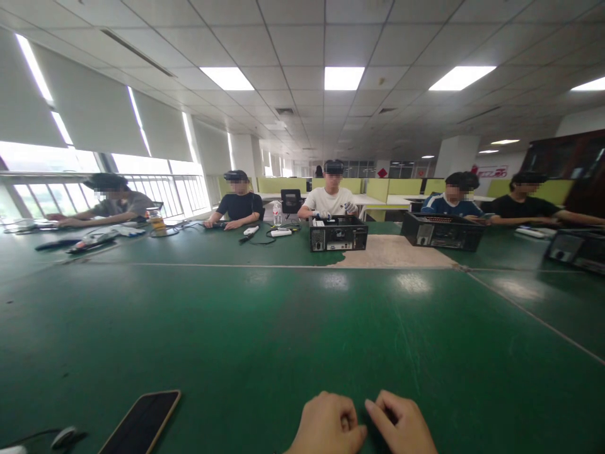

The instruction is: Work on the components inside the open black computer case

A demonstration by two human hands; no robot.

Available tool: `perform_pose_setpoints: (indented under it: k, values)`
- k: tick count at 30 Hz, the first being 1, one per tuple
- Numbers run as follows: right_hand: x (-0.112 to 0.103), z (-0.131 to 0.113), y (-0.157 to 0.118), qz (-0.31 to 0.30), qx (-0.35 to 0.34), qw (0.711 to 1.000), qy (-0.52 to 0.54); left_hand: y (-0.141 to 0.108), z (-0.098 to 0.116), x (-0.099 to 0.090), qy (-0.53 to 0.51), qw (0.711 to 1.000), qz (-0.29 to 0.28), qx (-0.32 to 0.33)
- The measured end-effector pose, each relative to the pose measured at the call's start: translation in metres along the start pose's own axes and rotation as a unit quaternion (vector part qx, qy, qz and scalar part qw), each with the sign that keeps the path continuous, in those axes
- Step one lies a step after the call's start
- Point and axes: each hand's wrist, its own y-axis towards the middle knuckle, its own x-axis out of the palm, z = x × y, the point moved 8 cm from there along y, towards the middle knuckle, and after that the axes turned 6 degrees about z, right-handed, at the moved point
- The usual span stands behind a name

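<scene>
Resting on the table (265,328) at the near edge: left hand (326,425) and right hand (401,425), fingers curled, thumbs nearly touching, pinching nothing.

Head view: phone (142,421) lying flat, well left of the left hand, long axis slanting away to the right; cable (33,436) beyond it; broad bare green ahead, co-workers and computer cases (338,233) far across.

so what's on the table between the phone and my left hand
Nothing: the head view shows only bare green table between the phone and the left hand, which rests curled beside the right hand.
</scene>
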Motion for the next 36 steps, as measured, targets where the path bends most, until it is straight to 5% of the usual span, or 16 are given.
perform_pose_setpoints:
  k: [36]
  values:
    - [-0.0033,-0.0047,0.0003,-0.025,0.027,0.999,-0.008,0.0000,-0.0003,-0.0022,-0.018,0.999,0.033,-0.013]
